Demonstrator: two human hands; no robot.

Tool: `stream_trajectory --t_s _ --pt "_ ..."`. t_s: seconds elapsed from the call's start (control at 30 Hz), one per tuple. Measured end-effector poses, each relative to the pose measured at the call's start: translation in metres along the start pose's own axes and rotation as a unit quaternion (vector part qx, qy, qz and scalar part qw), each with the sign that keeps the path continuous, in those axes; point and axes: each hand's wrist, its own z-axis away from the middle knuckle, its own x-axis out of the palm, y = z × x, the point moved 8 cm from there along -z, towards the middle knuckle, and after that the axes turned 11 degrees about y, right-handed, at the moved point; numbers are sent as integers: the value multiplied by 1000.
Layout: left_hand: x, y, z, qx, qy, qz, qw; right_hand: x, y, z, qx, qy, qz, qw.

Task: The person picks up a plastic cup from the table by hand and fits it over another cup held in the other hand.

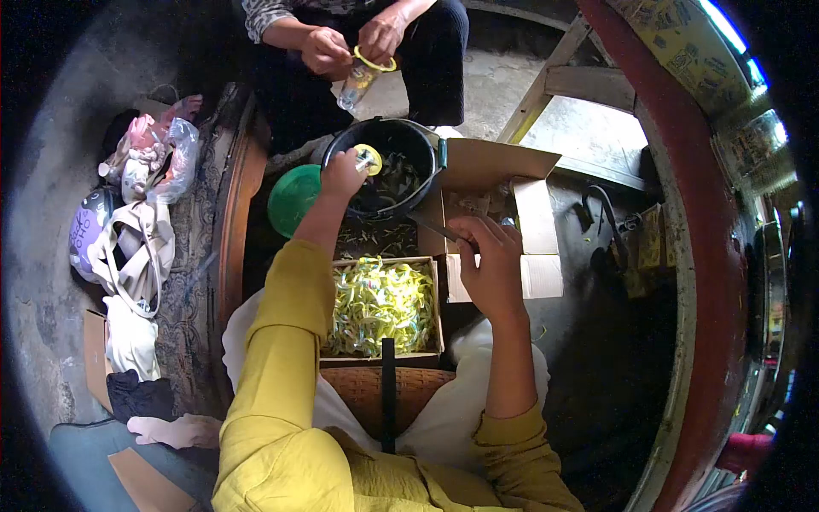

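Observation:
My left hand point(343, 175) is closed on a small yellow-rimmed plastic cup point(372, 160), held over the black bucket point(341, 152). Much of the cup is hidden by the fingers. In my right hand point(493, 263) is a knife point(435, 227), its dark blade pointing left toward the bucket, apart from the cup. Dark, mixed bits lie inside the bucket. Close to my lap stands a cardboard box point(439, 311) full of curly yellow-green strips point(382, 305).
Opposite me, a person's hands point(354, 43) hold a clear cup with a yellow rim point(362, 78). A green lid point(294, 200) leans left of the bucket. An open carton point(539, 218) stands right. Bags point(136, 243) lie far left; a wooden frame point(589, 85) rises behind.

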Motion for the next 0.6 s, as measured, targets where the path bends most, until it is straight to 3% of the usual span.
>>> stream_trajectory --t_s 0.03,0.07,0.1,0.17,0.27,0.37,0.4,0.53,0.6 --pt "8 -6 3 -13 0 4 1000 0 -1 0 -6 3 1 1000" --pt "30 -15 9 -33 -90 -35 995 0 -2 0 -12 6 3 1000" --pt "39 -18 25 12 -197 -121 973 0 -1 1 -9 5 5 1000" --pt "34 -21 28 -20 -196 -90 976 1 -1 3 -5 1 10 1000" --pt "-3 -12 18 -44 -23 5 999 -3 -4 3 -14 2 14 1000" --pt "48 -48 21 -59 -112 -47 991 -7 -4 3 -10 11 7 1000" --pt "35 -33 37 -25 -195 -86 977 -7 -5 3 -14 15 7 1000" --pt "7 -17 36 -45 -25 -7 999 -11 -8 5 -12 15 9 1000" --pt "20 -20 41 -56 -119 -36 991 -12 -8 4 -10 19 4 1000"
